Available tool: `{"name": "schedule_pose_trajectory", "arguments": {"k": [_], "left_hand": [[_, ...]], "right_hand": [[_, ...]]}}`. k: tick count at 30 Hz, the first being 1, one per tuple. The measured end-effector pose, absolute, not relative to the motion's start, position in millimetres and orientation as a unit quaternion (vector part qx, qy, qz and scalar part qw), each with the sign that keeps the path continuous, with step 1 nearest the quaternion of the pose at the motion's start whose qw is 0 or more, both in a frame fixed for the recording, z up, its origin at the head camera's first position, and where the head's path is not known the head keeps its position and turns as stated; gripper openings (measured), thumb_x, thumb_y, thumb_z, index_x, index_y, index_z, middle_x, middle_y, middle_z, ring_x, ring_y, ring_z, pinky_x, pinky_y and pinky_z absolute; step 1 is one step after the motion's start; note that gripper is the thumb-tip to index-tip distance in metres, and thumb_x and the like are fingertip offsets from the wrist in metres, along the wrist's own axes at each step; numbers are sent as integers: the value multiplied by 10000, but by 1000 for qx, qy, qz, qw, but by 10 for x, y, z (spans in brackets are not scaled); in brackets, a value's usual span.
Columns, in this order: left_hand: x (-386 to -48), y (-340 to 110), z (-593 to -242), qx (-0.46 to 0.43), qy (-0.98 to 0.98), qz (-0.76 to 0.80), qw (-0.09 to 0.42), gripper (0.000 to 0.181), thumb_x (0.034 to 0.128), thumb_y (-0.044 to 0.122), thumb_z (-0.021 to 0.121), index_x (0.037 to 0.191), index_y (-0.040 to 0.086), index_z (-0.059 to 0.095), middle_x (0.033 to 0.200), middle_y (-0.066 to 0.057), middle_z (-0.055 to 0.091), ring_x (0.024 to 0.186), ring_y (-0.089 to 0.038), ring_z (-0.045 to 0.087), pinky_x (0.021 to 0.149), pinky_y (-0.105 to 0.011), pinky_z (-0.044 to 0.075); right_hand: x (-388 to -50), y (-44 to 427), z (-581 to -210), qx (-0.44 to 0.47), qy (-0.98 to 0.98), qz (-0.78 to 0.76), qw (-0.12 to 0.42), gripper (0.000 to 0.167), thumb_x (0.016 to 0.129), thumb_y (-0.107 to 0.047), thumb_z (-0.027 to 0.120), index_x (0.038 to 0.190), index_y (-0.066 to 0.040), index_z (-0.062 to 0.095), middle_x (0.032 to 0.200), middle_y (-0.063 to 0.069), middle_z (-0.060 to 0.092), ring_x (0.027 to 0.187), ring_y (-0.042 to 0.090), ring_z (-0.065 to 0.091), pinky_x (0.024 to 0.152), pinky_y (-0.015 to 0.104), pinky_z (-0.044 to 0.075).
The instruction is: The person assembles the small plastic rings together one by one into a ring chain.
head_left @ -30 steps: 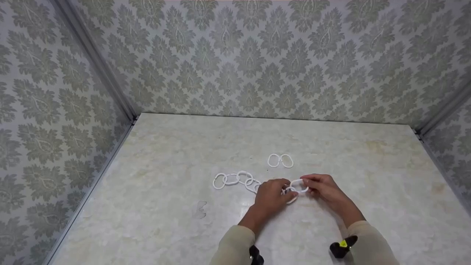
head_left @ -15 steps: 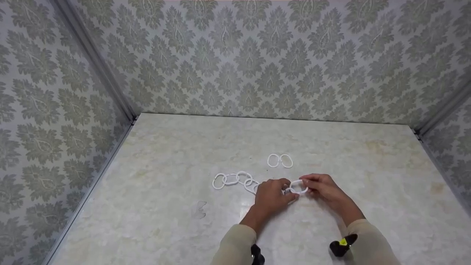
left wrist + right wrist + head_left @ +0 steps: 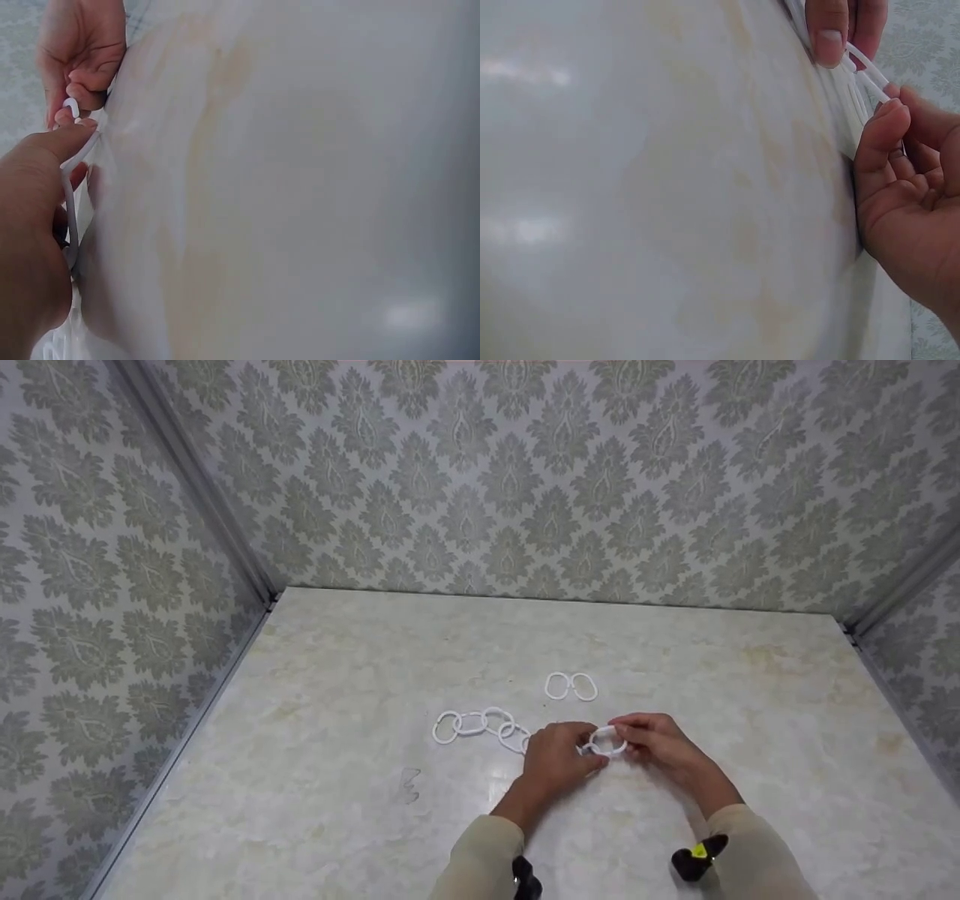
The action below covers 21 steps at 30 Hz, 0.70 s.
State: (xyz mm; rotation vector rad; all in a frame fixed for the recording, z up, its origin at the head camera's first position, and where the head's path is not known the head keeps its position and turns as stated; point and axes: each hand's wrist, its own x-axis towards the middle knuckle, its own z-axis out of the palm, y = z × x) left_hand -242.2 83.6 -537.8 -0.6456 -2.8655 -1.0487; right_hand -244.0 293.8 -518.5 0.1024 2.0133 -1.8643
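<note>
A chain of white plastic links lies on the table and runs under my left hand. The left fingers and thumb pinch the chain's right end, hiding several of its links. My right hand pinches the right side of a white oval link between thumb and fingertips. This link meets the chain end at the left fingertips; whether it is hooked through cannot be made out. In the right wrist view, the link spans both hands' fingertips. The left wrist view shows a white link along the left hand.
Two loose white links lie side by side beyond the hands. A clear, jagged-edged flat piece rests left of the left forearm. Patterned walls border the pale table at the back and sides.
The oval link in my right fingers has shifted slightly left, toward the left fingertips. A link seen below the left fingertips a second ago is now hidden. The loose links stay put.
</note>
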Motion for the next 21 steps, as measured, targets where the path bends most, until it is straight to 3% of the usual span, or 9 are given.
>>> {"name": "schedule_pose_trajectory", "arguments": {"k": [5, 8, 13, 17, 21], "left_hand": [[-2435, 818, -5380, -208, -915, -345, 14, 273, 803, 399, 815, 1047, 282, 779, 843, 144, 721, 742, -10, 596, 630, -210, 426], [-2443, 810, -5385, -207, -916, -344, 17, 275, 802, 400, 815, 1049, 286, 778, 828, 144, 710, 750, -10, 596, 632, -209, 425], [-2436, 804, -5392, -202, -916, -345, 13, 313, 808, 408, 815, 1091, 280, 777, 864, 143, 721, 784, -12, 615, 668, -217, 453], [-2416, 805, -5401, -209, -916, -343, 9, 331, 811, 420, 818, 1110, 287, 771, 878, 148, 721, 802, -2, 626, 671, -214, 458], [-2413, 804, -5403, -218, -914, -343, 14, 281, 807, 413, 823, 1057, 297, 768, 835, 156, 696, 775, 12, 608, 639, -200, 432]], "right_hand": [[-2516, 2921, -5124, 18, 743, -639, 196, 293, 1018, -139, 601, 1224, 59, 666, 810, -93, 664, 633, 18, 545, 600, 189, 481], [-2597, 2885, -5064, -7, 796, -582, 167, 325, 1025, -128, 579, 1231, 116, 641, 812, -95, 668, 637, 16, 535, 594, 198, 473], [-2747, 2810, -4963, -56, 884, -455, 95, 247, 1005, -87, 589, 1141, 94, 686, 854, 87, 699, 707, 71, 561, 626, 226, 476], [-2852, 2733, -4930, -81, 922, -371, 73, 220, 983, -85, 600, 1130, 47, 697, 1011, 199, 716, 859, 192, 632, 761, 324, 519], [-2939, 2638, -4892, -104, 941, -313, 78, 334, 973, -130, 602, 1257, 45, 631, 1182, 249, 650, 1092, 369, 623, 975, 511, 490]]}}
